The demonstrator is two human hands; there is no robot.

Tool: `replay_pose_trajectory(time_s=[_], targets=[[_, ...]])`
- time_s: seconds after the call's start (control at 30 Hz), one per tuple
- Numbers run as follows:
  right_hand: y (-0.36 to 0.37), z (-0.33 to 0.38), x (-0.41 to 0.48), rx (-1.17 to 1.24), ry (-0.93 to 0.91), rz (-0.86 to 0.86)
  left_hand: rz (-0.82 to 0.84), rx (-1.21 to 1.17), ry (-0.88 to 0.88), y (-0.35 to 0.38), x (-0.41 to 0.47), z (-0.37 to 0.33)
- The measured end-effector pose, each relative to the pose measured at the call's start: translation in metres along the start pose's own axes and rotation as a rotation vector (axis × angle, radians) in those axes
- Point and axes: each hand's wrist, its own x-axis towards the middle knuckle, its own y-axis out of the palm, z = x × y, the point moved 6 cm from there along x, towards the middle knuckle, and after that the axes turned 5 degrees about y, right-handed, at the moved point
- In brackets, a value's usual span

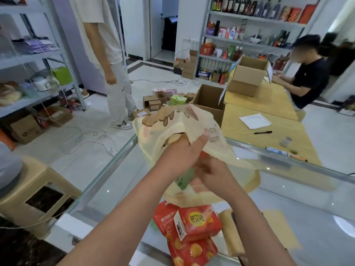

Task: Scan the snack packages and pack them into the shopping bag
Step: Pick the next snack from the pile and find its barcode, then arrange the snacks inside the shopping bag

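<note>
A pale yellow plastic shopping bag (169, 121) with brown print is held up over the glass counter (288, 198). My left hand (180, 150) grips the bag's rim near its mouth. My right hand (213, 173) sits just below, fingers curled round a green snack package (184, 179) at the bag's opening; part of that package is hidden by the bag. Nearer to me on the counter lie a red snack package (197, 221) with a white barcode label and red pouches (190, 250) under it.
A wooden table (269, 143) beyond the counter holds paper, a black pen (262, 132) and open cardboard boxes (246, 75). One person sits there at the right; another stands at the left by shelves. A beige stool (36, 191) stands at the left. Cables cross the floor.
</note>
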Motion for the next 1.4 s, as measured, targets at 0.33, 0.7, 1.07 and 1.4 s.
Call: replay_pose_trajectory(time_s=[0.33, 0.7, 1.07, 1.4], targets=[[0.037, -0.049, -0.055, -0.492, 0.064, 0.48, 0.37, 0.251, -0.043, 0.064, 0.008, 0.047], [-0.005, -0.053, -0.068, 0.079, 0.061, 0.15, 0.38, -0.152, -0.042, 0.079, 0.011, 0.047], [-0.08, -0.093, -0.101, 0.833, 0.114, -0.394, 0.692, -0.558, 0.198, 0.137, -0.002, 0.019], [-0.102, -0.137, -0.142, 1.018, 0.278, -0.628, 0.324, -0.249, 0.367, 0.206, -0.018, -0.033]])
